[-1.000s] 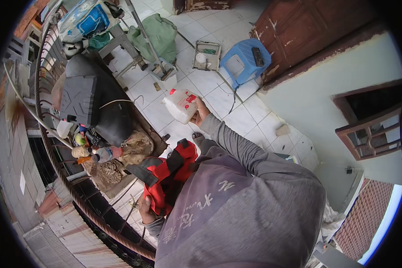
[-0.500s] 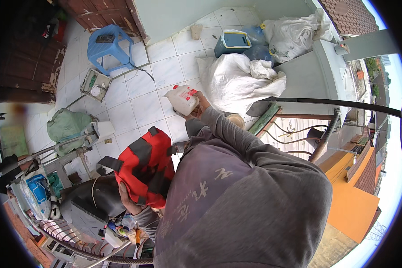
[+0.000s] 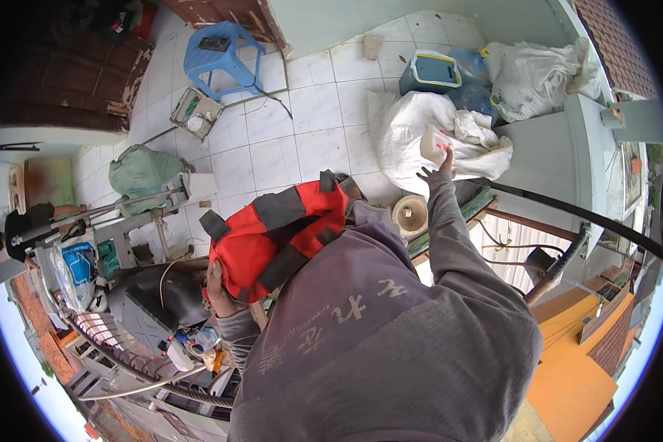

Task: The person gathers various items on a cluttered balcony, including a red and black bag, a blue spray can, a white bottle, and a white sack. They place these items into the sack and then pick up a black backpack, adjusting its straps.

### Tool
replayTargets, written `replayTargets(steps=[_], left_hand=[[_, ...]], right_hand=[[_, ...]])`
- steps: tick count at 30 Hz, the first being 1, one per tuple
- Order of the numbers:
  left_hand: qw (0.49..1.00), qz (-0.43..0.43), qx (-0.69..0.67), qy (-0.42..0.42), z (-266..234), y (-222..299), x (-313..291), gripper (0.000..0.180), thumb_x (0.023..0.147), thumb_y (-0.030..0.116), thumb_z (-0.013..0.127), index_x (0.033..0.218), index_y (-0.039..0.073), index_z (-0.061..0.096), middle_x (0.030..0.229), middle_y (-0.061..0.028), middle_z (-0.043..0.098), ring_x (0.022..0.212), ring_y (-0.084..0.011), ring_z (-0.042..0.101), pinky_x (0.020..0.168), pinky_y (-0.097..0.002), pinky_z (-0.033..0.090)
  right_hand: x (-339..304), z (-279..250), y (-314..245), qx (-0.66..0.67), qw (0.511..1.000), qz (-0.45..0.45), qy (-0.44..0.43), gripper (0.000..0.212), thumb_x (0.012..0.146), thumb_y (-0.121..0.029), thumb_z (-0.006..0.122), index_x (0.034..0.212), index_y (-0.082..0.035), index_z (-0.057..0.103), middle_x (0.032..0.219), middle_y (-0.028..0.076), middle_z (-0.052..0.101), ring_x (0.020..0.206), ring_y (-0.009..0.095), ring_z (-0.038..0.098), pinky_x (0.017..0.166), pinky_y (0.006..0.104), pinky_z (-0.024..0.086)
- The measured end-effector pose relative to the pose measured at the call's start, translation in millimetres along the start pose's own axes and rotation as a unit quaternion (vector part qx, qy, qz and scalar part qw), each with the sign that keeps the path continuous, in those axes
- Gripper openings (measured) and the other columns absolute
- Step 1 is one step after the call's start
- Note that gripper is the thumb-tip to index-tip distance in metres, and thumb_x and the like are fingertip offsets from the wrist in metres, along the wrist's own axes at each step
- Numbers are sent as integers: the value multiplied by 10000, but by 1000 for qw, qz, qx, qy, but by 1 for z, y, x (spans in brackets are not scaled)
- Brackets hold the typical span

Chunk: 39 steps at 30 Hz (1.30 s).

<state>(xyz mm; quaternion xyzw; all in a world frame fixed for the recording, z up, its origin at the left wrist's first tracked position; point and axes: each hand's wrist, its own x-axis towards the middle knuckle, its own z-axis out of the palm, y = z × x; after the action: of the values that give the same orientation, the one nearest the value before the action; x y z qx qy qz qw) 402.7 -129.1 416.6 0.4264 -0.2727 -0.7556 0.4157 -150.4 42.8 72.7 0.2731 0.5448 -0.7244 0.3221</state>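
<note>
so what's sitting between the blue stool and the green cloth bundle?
A shallow tray, with a small round white item in it, lies between the stool and the green cloth bundle; it shows in the head view.

Red-black fabric (image 3: 247,228) in left hand (image 3: 219,293), white jug (image 3: 432,146) by right hand (image 3: 440,174)

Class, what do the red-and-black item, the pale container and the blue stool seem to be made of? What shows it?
Red-and-black item: probably matt woven fabric; it folds softly, without shine.
Pale container: perhaps smooth plastic, from its milky look, though blur leaves this open.
Blue stool: likely moulded plastic, slightly glossy, since seat and legs share one even colour.
</note>
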Motion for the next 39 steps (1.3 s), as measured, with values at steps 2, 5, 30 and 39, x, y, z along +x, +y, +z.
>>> replayTargets(steps=[2,5,30,39], left_hand=[[999,-31,-1,12,23,-2,0,459,1004,249,564,1366,-27,507,1279,-160,631,1142,-261,643,1000,-398,515],[997,-71,-29,2,21,-18,7,399,1016,266,552,1311,-2,542,1241,-100,650,1074,-181,653,946,-328,527],[968,205,-25,143,-66,-24,-286,454,1013,258,567,1313,-83,582,1210,-105,666,1132,-177,588,980,-297,432],[926,239,-150,250,-133,-62,-373,449,989,245,593,1289,-89,593,1201,-127,677,1124,-188,602,985,-305,437]], right_hand=[[2,13,-19,-168,984,19,-48,873,793,-435,718,1508,-202,275,1506,197,302,1316,412,406,927,628,481],[-7,56,-18,-339,927,43,-155,765,878,-555,628,1519,-252,340,1616,183,177,1456,405,256,1018,632,414],[-635,254,406,-411,62,-212,-885,948,646,-370,926,1434,-125,459,1267,141,624,1135,273,615,939,408,522],[-664,200,498,-491,9,-323,-809,749,617,-486,895,1215,-109,648,1078,123,726,999,320,703,926,422,550]])
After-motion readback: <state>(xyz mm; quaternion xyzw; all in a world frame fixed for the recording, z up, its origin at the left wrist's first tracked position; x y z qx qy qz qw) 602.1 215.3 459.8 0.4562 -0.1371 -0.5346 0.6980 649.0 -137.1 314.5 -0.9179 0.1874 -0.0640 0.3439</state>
